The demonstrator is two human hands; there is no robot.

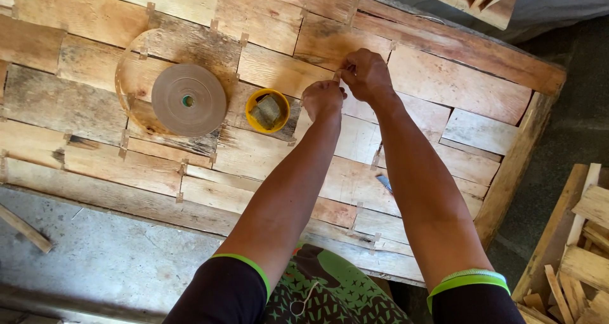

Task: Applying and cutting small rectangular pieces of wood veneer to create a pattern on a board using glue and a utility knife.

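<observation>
Nearest us, our two forearms reach out from black sleeves with green cuffs over the near edge of the veneer sheet [444,83], a patchwork of thin wooden pieces lying flat so that every seam can be got at from above. Both hands meet towards the far right part of the sheet: our left hand [322,99] is curled with its fingertips pressed down just beside a seam, and our right hand [366,75] pinches a small strip of brown paper tape [338,75] between thumb and forefinger, laid across the joint between two pieces; we judge the left hand steadies the wood while the right sets the strip. The strip is short, pale brown and mostly hidden by the fingers. Many like tabs already bridge the other seams. Just left of the hands stands a small yellow bowl [267,111] with a wet-looking pad inside, kept near at hand. Further left lies the tape roll [188,99], flat on a round wooden disc [136,70].
</observation>
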